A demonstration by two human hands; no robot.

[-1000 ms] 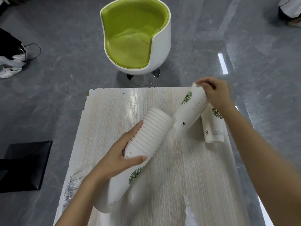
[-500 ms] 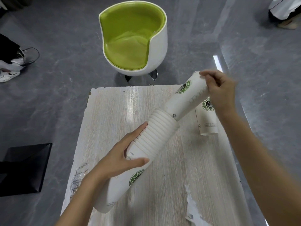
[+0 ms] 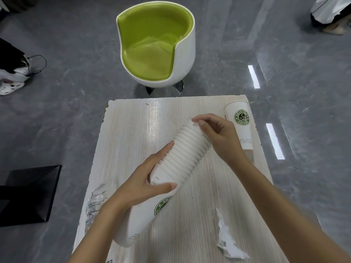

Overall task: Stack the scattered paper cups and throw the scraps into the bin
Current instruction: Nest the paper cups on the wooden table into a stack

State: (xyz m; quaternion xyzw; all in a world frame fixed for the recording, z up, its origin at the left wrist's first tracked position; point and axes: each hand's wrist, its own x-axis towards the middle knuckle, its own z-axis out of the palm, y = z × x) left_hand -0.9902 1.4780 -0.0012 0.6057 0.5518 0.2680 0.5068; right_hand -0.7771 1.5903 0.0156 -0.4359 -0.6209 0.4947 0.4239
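Over the table's (image 3: 133, 130) middle, the left hand (image 3: 144, 185) clamps thumb and fingers round the tilted cup stack (image 3: 182, 154). The right hand (image 3: 218, 133) curls its fingers over the stack's far rim. A loose cup (image 3: 240, 124) (green logo up) rests at the table's far right corner, and a torn scrap (image 3: 228, 242) lies near its front edge.

One wide-angle camera on the person's head looks forward and down, close over the table (image 3: 136, 126).
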